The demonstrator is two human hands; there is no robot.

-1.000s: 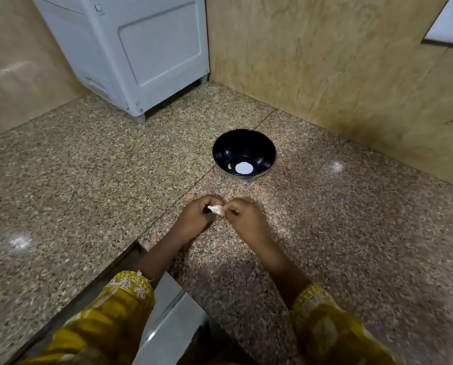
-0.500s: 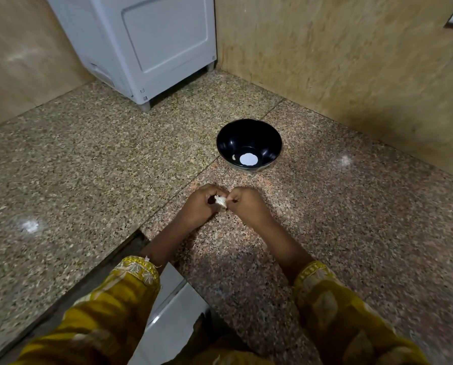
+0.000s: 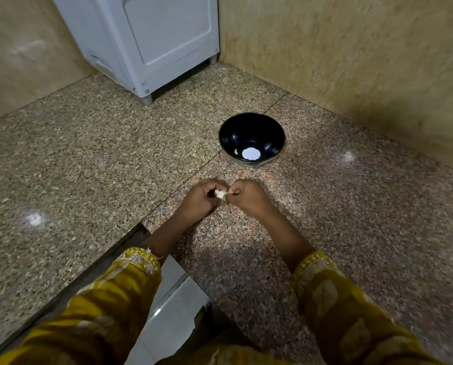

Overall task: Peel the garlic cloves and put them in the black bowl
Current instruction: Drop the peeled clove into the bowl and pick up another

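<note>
Head | garlic clove point(image 3: 220, 194) pinched between left hand point(image 3: 200, 200), right hand point(image 3: 247, 197) | black bowl point(image 3: 251, 133) beyond hands

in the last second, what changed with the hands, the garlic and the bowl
Nothing was taken or let go. The left hand and right hand still pinch the garlic clove between them, just short of the black bowl. The bowl stays put on the granite surface; only the camera view shifted slightly.
</note>
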